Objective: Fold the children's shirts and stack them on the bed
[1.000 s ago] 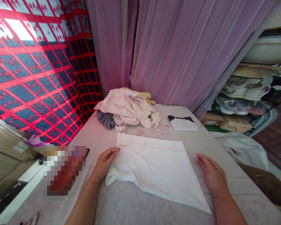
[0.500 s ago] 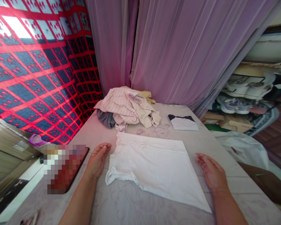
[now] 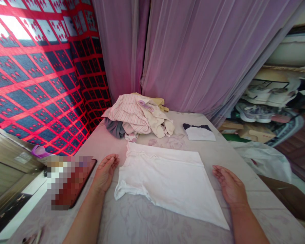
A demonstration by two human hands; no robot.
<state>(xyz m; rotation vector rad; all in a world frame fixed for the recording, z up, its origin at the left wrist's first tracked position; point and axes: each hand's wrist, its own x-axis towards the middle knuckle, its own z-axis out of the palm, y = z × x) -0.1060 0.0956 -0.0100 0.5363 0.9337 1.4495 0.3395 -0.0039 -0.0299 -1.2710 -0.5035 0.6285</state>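
Note:
A white short-sleeved top (image 3: pixel 170 179) lies spread on the patterned cloth in front of me, folded lengthwise, its sleeve toward the left and its hem toward the right. Just left of its collar end rests my left hand (image 3: pixel 107 173), palm inward, fingers loosely curved and holding nothing. Beyond the hem on the right is my right hand (image 3: pixel 230 185), also empty, with its fingers half bent and the thumb side up. Neither hand touches the fabric.
Behind the top sits a heap of rumpled clothes (image 3: pixel 132 115). A folded white and dark garment (image 3: pixel 199 132) lies at the back right. A phone-like red object (image 3: pixel 72 186), partly blurred out, is by my left forearm. Shoes (image 3: pixel 254 112) stand on a rack at right.
My left hand has shifted very slightly left, away from the top. The right hand and the clothes look unmoved.

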